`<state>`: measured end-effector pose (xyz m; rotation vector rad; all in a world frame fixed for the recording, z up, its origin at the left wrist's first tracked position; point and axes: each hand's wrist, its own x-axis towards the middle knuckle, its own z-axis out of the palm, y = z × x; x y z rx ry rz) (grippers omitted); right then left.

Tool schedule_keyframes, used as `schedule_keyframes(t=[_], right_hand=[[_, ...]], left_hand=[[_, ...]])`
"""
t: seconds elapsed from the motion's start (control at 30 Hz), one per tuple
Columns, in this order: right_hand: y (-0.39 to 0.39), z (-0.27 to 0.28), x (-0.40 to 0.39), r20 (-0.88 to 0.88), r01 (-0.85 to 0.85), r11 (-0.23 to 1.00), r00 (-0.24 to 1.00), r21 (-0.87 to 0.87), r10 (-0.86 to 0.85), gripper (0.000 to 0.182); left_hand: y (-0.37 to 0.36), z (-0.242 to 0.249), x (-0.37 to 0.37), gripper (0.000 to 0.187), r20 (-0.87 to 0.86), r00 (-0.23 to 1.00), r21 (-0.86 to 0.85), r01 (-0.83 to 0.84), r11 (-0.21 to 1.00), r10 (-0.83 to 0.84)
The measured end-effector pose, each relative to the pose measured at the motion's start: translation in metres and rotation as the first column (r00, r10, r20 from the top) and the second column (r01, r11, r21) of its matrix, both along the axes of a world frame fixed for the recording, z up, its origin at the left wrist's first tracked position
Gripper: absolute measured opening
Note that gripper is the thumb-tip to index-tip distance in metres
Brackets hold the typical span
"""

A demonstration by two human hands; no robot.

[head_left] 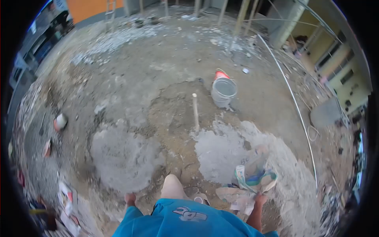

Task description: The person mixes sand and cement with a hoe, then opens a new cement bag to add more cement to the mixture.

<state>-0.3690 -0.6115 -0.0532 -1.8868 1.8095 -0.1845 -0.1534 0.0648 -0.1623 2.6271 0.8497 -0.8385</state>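
Observation:
My right hand (259, 198) is closed on the edge of a sack (256, 181) with white, blue and green print. The sack is partly smeared by motion and lies over a pale grey powder patch (221, 152). A crumpled paper piece (237, 197) lies just left of that hand. My left hand (130, 197) hangs low beside my knee, near the lower edge of a grey wet-looking patch (126, 158); its fingers are too small to make out. Between the two patches a wooden handle (195, 112) stands up from the ground.
A grey bucket (224, 91) stands ahead, with a red one (222, 74) behind it. A long white pipe (290, 93) runs along the right. A white container (60, 122) lies on the left. Rubble (114, 41) and wooden posts (241, 17) are at the back.

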Motion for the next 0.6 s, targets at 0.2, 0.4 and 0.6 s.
schedule_keyframes(t=[0.2,0.4,0.6], right_hand=[[0.061,0.007,0.077,-0.076,0.13,0.977,0.987,-0.171,-0.144,0.043],[0.099,0.018,0.136,0.121,0.39,0.921,0.914,-0.002,-0.387,0.046],[0.119,0.019,0.156,0.149,0.344,0.931,0.921,0.117,-0.359,0.045]], left_hand=[[-0.069,-0.087,0.199,0.031,0.349,0.877,-0.25,0.427,0.869,-0.33],[-0.231,0.022,0.314,0.029,0.488,0.746,-0.437,0.658,0.614,-0.453],[-0.303,0.046,0.317,0.027,0.471,0.693,-0.497,0.72,0.485,-0.546]])
